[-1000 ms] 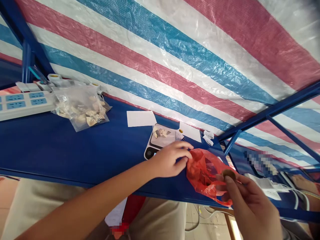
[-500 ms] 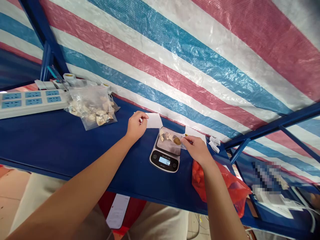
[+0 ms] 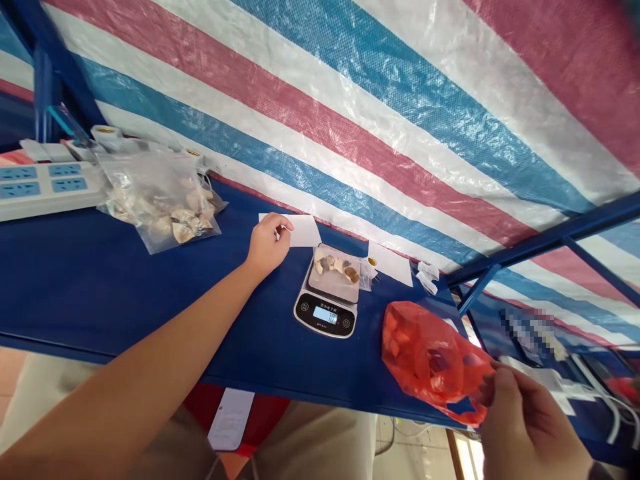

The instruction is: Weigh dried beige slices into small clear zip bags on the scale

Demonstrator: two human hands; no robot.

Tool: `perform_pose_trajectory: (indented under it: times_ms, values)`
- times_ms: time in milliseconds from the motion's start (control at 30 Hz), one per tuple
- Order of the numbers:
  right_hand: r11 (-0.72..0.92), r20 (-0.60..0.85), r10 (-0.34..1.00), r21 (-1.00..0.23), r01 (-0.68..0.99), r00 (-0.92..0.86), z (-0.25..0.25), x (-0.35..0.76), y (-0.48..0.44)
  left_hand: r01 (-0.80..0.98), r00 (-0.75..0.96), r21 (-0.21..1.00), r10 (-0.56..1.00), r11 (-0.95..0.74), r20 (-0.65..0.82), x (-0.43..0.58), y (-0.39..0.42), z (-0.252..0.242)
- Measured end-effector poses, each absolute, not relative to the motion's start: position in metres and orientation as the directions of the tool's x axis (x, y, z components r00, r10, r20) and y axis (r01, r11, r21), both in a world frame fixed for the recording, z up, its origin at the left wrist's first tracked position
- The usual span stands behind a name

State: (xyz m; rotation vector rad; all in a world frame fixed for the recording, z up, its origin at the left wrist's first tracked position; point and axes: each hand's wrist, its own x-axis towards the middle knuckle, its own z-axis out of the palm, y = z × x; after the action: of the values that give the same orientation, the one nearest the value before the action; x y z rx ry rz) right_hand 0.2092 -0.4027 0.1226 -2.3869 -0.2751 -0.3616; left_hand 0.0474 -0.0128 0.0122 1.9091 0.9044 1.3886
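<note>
A digital scale [image 3: 326, 315] with a lit display stands on the blue table. On its plate lies a clear bag of pale and brown pieces [image 3: 336, 267]. My left hand [image 3: 270, 245] rests up and left of the scale, fingers curled at the edge of a white paper [image 3: 303, 231]; whether it pinches the paper is not clear. At the right, my right hand [image 3: 525, 413] has its fingers closed on the handle end of a red plastic bag [image 3: 425, 353], whose body sits on the table.
Larger clear bags of pale pieces [image 3: 173, 207] lie at the left beside a power strip [image 3: 50, 187]. Another white paper [image 3: 393, 263] is behind the scale, near crumpled white scraps [image 3: 427, 277]. A phone [image 3: 231, 419] lies below the table's front edge.
My right hand has let go of the clear bag on the scale, moved right and down, and taken hold of the red bag. My left hand has barely moved.
</note>
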Motion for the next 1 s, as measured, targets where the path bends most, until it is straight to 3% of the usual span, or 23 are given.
perform_pose_trajectory:
  times_ms: [100,333,433,500,633,733,833,1000]
  values:
    - [-0.813,0.148,0.106,-0.557,0.172,0.983,0.119,0.236,-0.417,0.175,0.218,0.802,0.817,-0.571,0.534,0.048,-0.013,0.012]
    - [-0.521,-0.179,0.411,-0.851,0.070,0.894,0.087,0.270,-0.411,0.175,0.229,0.817,0.830,-0.549,0.508,0.048,-0.014,0.012]
    - [-0.360,-0.196,0.557,-0.933,0.022,0.807,0.087,0.267,-0.393,0.164,0.226,0.821,0.831,-0.548,0.509,0.048,-0.012,0.011]
    - [-0.323,-0.141,0.630,-0.942,0.092,0.764,0.092,0.266,-0.379,0.160,0.227,0.826,0.834,-0.541,0.502,0.048,-0.011,0.010]
    - [-0.460,-0.046,0.671,-0.809,0.367,0.740,0.096,0.275,-0.362,0.160,0.208,0.835,0.845,-0.526,0.492,0.049,-0.010,0.010]
    - [-0.614,0.070,0.622,-0.574,0.542,0.780,0.089,0.284,-0.360,0.156,0.211,0.841,0.849,-0.518,0.484,0.049,-0.010,0.011]
    - [-0.651,0.078,0.687,-0.373,0.661,0.722,0.078,0.287,-0.357,0.152,0.216,0.846,0.852,-0.512,0.477,0.049,-0.011,0.012]
    - [-0.643,0.103,0.699,-0.341,0.686,0.707,0.053,0.285,-0.352,0.172,0.232,0.849,0.858,-0.500,0.459,0.048,-0.012,0.014]
